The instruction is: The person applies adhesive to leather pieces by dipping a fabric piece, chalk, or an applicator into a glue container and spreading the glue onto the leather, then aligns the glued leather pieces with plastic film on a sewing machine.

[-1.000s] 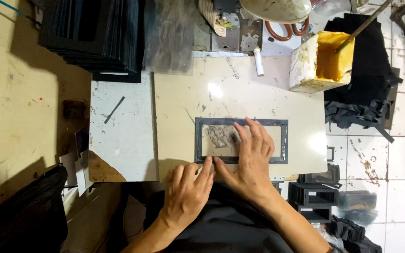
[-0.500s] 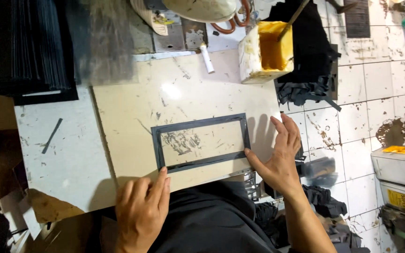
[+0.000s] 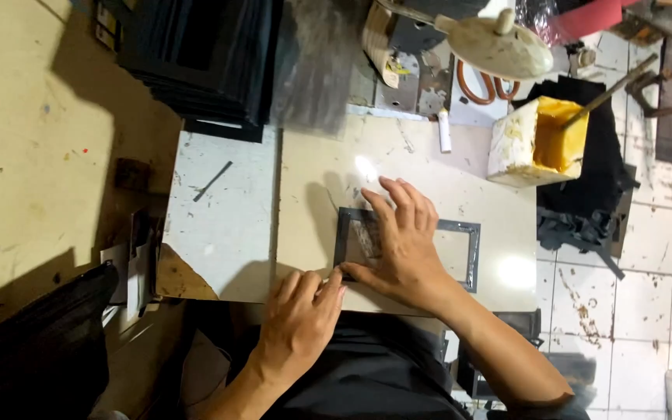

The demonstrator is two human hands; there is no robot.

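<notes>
A dark rectangular frame (image 3: 472,249) lies flat on a beige tile slab (image 3: 429,179). My right hand (image 3: 402,245) lies spread flat over the frame's left half, fingers pointing away from me. My left hand (image 3: 301,315) rests at the slab's near edge, its fingertips touching the frame's near left corner next to my right thumb. Neither hand grips anything. The frame's left part is mostly hidden under my right hand.
A white tub of yellow glue (image 3: 538,140) with a stick in it stands at the slab's far right. A stack of black frames (image 3: 204,58) sits far left. A lamp head (image 3: 499,47), orange-handled scissors (image 3: 480,85), a white marker (image 3: 444,129) and black scraps (image 3: 585,225) surround it.
My right hand moved from the frame's right end onto its left half. My left hand came up to the frame's near left corner. The camera view shifted.
</notes>
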